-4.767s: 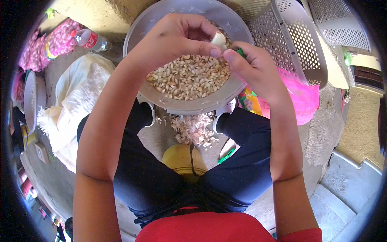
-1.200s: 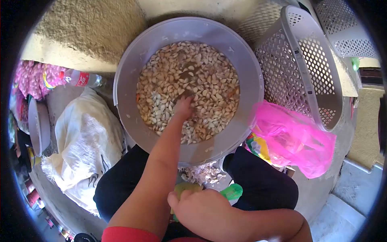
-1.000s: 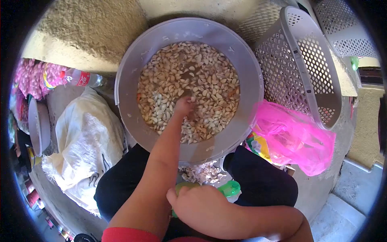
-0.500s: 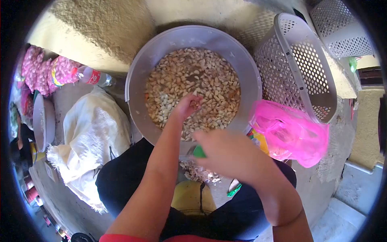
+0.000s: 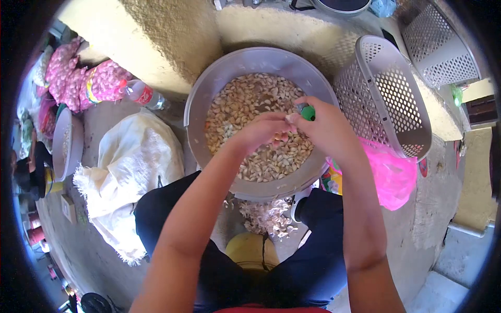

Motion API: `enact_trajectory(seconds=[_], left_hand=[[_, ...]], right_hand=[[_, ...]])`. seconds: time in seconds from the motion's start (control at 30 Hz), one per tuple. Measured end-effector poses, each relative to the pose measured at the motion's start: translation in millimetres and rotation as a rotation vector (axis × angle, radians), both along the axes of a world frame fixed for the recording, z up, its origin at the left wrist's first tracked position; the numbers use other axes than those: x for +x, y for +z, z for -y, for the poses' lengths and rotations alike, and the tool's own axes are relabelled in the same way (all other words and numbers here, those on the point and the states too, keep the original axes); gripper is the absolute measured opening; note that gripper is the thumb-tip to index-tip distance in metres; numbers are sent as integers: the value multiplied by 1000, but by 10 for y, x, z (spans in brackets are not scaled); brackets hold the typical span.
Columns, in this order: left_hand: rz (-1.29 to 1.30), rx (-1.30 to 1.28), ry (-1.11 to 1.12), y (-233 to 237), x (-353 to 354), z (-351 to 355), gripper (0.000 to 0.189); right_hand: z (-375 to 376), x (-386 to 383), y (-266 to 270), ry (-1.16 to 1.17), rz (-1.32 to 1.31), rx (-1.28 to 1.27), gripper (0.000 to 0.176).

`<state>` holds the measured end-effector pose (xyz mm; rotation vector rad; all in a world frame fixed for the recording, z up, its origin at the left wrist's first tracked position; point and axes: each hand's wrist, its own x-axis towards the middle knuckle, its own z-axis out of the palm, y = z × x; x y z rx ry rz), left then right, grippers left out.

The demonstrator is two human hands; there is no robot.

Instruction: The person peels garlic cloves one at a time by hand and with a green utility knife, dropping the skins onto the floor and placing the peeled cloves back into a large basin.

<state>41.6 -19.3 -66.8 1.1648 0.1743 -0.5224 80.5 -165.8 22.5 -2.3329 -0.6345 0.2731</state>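
A large grey basin (image 5: 195, 128) full of garlic cloves in water (image 5: 229, 107) stands in front of me. Over its right half, my left hand (image 5: 261, 130) is closed on garlic cloves, one pinched at the fingertips and others showing below in the curled fingers. Close against it, my right hand (image 5: 331, 125) grips a small tool with a green handle (image 5: 308, 113); its working end is hidden by the fingers. Both hands meet at the pinched garlic clove (image 5: 290, 119).
Garlic skins (image 5: 266, 216) lie on the floor before the basin, near a yellow bucket (image 5: 250, 250). A white sack (image 5: 138, 151) and a cola bottle (image 5: 143, 95) are at left, with pink net bags (image 5: 107, 81) beyond. At right are a perforated basket (image 5: 365, 99) and a pink plastic bag (image 5: 391, 180).
My right hand has moved up and forward from near my knees to meet my left hand over the basin. The view has shifted, showing more of the garlic skins.
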Motion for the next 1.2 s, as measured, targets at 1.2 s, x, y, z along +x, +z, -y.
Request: enact_trajectory(seconds=[1.2], left_hand=[[-10,-329,230,928,-530,-276,24]], right_hand=[[-184,-154,152,111,-734,786,11]])
